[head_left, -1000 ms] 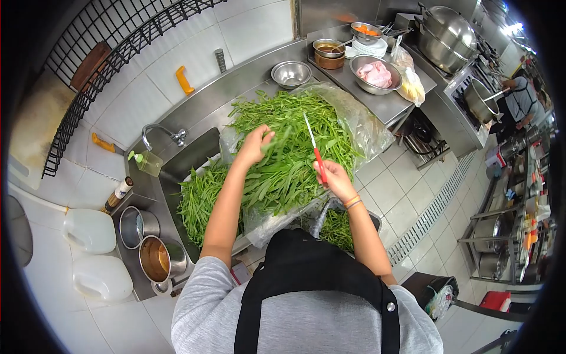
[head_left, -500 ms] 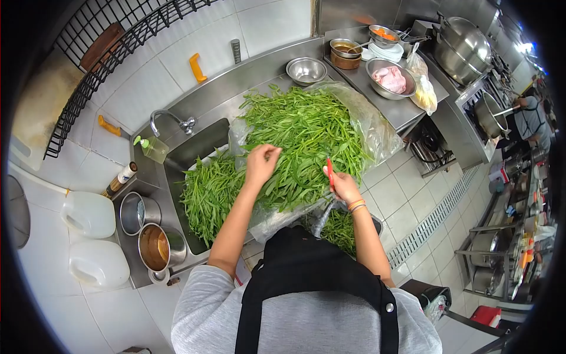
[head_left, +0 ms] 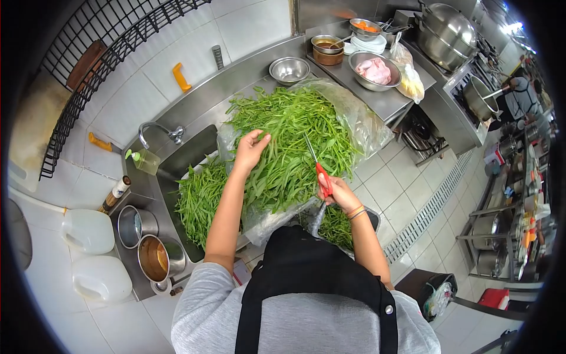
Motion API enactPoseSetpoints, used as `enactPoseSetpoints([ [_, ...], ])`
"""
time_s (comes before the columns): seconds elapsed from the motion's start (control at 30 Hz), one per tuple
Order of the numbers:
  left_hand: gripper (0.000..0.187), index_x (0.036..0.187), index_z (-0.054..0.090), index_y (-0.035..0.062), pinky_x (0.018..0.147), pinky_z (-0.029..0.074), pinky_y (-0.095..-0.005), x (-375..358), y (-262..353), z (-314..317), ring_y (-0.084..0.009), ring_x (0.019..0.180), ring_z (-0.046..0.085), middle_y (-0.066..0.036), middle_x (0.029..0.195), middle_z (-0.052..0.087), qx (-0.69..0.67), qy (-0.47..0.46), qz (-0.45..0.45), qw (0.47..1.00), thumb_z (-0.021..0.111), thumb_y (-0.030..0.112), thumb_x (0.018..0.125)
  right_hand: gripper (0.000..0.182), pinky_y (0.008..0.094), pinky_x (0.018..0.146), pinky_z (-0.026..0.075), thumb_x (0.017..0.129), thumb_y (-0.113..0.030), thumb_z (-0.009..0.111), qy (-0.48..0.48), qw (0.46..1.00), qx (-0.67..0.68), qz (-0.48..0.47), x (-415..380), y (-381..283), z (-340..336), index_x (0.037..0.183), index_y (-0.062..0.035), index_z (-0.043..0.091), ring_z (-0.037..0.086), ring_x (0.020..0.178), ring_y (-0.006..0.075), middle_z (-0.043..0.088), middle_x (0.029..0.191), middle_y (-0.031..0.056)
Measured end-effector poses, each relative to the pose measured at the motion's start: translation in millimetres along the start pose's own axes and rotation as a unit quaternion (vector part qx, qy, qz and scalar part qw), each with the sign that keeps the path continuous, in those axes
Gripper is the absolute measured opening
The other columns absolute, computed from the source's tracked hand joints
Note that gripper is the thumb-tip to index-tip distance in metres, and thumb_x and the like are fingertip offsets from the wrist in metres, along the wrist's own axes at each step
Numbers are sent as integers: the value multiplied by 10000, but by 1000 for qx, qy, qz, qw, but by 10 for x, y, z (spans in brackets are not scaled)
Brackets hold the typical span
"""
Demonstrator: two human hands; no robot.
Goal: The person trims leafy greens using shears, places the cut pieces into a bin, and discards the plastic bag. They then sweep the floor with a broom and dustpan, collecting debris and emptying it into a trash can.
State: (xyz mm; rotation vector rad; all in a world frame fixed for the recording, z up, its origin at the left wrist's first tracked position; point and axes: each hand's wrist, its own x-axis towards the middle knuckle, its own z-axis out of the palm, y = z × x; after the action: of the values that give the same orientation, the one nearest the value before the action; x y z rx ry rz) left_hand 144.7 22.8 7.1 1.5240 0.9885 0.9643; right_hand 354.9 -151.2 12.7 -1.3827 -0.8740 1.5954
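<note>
A big heap of long leafy green vegetables [head_left: 295,130] lies on a clear plastic bag [head_left: 370,127] at the counter. My left hand [head_left: 250,150] is over the left part of this heap, fingers loosely bent and thumb apart, with no stem clearly in them. Red-handled scissors [head_left: 323,177] are gripped in my right hand [head_left: 337,193]; their blades point up and away over the greens. A second pile of greens [head_left: 203,197] sits in the sink at left. More cut greens [head_left: 336,229] are in a container below my right forearm.
The sink [head_left: 203,141] has a tap [head_left: 175,135] and a soap bottle [head_left: 145,160] behind it. Metal pots [head_left: 154,259] and white jugs [head_left: 101,277] stand left. A steel bowl [head_left: 289,71] is at the back; a bowl of raw meat [head_left: 374,72] sits right. Another person [head_left: 522,94] stands far right.
My left hand has shifted slightly up and its fingers have loosened. The scissors have turned so their blades show, and my right hand is a little lower. The whole view has shifted slightly.
</note>
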Motion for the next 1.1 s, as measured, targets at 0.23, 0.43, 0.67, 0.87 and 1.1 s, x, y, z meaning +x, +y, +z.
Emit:
enactPoseSetpoints([
  [0.23,216,1003,553,-4,609,380,-191,91,165,-55,-32,653,497,20,783,589,-36,3,-52,998,549,179,888,453,189,433,350,812,-563,519,-1,1000,-3,-4,37,18,20,685,-134,452,382,430,38,487,557,-23],
  [0.43,289,977,544,21,507,363,-221,129,186,-54,-67,540,455,15,682,520,-60,20,-71,995,496,299,913,471,183,427,344,799,-577,526,12,999,-32,4,81,73,3,674,-127,465,386,431,38,486,558,-25],
  [0.67,321,805,462,94,425,256,-235,90,311,-51,-72,449,302,28,589,360,-249,-8,-101,963,455,396,915,465,181,413,332,805,-559,534,8,999,-36,-5,-13,10,33,685,-112,485,396,432,41,492,560,-21],
  [0.87,310,839,444,99,422,231,-229,71,685,68,-63,442,266,42,567,294,-356,-16,-38,934,417,394,929,449,183,408,325,816,-537,537,33,998,-40,-33,-23,-67,39,679,-113,479,393,428,39,486,548,-22],
  [1.1,537,1149,432,-67,859,383,-421,938,-419,-165,-361,1018,513,-295,1092,512,108,279,-49,953,523,376,860,488,190,398,332,796,-569,540,77,995,-66,-5,-30,80,7,646,-110,470,403,424,48,478,542,-18],
])
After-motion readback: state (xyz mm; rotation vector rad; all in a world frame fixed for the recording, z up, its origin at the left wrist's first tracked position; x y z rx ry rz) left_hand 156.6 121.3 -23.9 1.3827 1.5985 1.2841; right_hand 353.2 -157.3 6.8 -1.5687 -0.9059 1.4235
